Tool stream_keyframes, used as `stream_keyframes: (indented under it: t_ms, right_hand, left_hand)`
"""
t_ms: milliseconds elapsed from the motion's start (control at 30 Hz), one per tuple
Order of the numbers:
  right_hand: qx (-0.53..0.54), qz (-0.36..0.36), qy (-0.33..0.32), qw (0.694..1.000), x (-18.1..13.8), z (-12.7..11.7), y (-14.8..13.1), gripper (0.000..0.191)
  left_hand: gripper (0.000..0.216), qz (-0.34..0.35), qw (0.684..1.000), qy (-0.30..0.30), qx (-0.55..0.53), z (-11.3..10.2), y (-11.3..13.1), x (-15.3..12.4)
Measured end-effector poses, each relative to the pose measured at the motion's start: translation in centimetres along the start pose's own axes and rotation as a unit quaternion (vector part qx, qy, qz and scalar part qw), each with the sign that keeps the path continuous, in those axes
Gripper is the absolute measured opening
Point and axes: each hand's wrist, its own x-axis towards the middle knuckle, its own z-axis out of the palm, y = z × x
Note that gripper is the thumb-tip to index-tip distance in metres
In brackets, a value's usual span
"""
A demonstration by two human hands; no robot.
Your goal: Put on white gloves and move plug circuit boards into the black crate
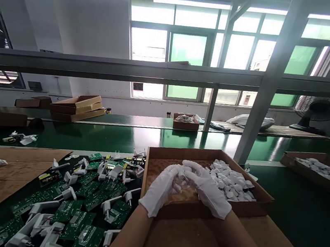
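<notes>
Both my hands wear white gloves and meet over an open cardboard box [260, 203]. My left hand [162, 188] is curled, its fingers closed around a small white plastic piece [182, 175]. My right hand [207, 184] reaches across from the right, and its fingertips pinch the same piece. The box's right half holds a heap of white plastic charger shells [232, 182]; the box's left half shows bare cardboard.
Left of the box lies a pile of green circuit boards [83, 206] mixed with white plug housings. A cardboard sheet [5, 181] with more white shells sits at far left. Another box of shells [322, 169] stands at right. A metal post [263, 97] rises behind the box.
</notes>
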Motion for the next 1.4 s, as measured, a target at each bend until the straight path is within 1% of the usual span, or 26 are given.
stream_keyframes:
  t_ms: [33,167,267,367,467,600,667,733,833,867,933,1000,1033,1100,1167,1267,1333,1400]
  right_hand:
    - [-0.009,-0.004,0.001,1.000,0.0,0.0,0.0,0.044]
    - [-0.061,-0.018,0.018,0.998,0.0,0.1,-0.1,0.041]
    - [-0.111,-0.026,0.021,0.993,0.2,0.2,0.2,0.037]
    - [-0.134,-0.040,0.040,0.989,0.6,0.1,0.8,0.036]
    - [-0.101,-0.043,0.065,0.992,0.8,-0.1,1.2,0.037]
    - [-0.035,-0.008,0.030,0.999,0.3,0.0,0.6,0.039]
    - [-0.029,0.010,0.038,0.999,0.0,0.0,0.2,0.041]
    - [-0.019,0.027,0.052,0.998,-0.2,0.0,0.0,0.043]
    - [0.037,0.045,0.047,0.997,-0.1,-0.4,0.2,0.050]
    - [0.056,0.049,0.040,0.996,0.0,-0.6,0.4,0.049]
    - [0.078,0.053,0.014,0.995,0.3,-1.0,0.8,0.037]
    - [0.097,0.046,-0.019,0.994,0.5,-1.2,0.9,0.027]
    - [0.106,0.043,-0.030,0.993,0.4,-1.2,0.8,0.027]
    - [0.097,0.046,-0.025,0.994,0.1,-1.0,0.5,0.031]
    - [0.047,0.057,-0.011,0.997,-0.3,-0.6,0.0,0.033]
    - [-0.029,0.066,-0.003,0.997,-0.6,0.0,-0.4,0.032]
    - [-0.033,0.066,0.000,0.997,-0.5,0.2,-0.2,0.035]
    - [-0.020,0.052,0.008,0.998,-0.3,0.2,0.0,0.041]
  left_hand:
    - [0.025,0.002,1.000,-0.003,-0.003,-0.1,-0.1,0.1]
    - [0.034,-0.012,1.000,0.018,-0.003,0.0,-0.1,-0.3]
    - [0.038,-0.026,0.999,0.013,-0.019,0.0,-0.1,-0.4]
    - [0.038,-0.012,0.998,0.012,-0.056,0.0,-0.2,-0.3]
    - [0.036,0.006,0.995,0.032,-0.091,-0.1,-0.2,-0.2]
    - [0.035,0.003,0.990,0.015,-0.137,-0.3,-0.1,-0.2]
    - [0.038,0.009,0.988,0.012,-0.152,-0.5,-0.1,-0.1]
    - [0.041,0.016,0.987,0.021,-0.157,-0.5,-0.1,-0.1]
    - [0.040,0.016,0.990,0.040,-0.137,-0.5,0.0,-0.3]
    - [0.039,0.015,0.991,0.048,-0.123,-0.4,0.1,-0.4]
    - [0.036,0.019,0.993,0.065,-0.100,-0.3,0.2,-0.5]
    - [0.033,0.031,0.991,0.082,-0.105,-0.2,0.4,-0.6]
    - [0.033,0.036,0.989,0.088,-0.114,-0.2,0.4,-0.6]
    - [0.036,0.042,0.985,0.101,-0.130,-0.2,0.5,-0.6]
    - [0.036,0.045,0.986,0.101,-0.128,-0.2,0.6,-0.6]
    - [0.032,0.033,0.989,0.079,-0.119,0.0,0.8,-0.8]
    - [0.032,0.015,0.990,0.076,-0.119,0.2,1.0,-0.9]
    - [0.033,0.005,0.989,0.088,-0.116,0.2,1.0,-0.9]
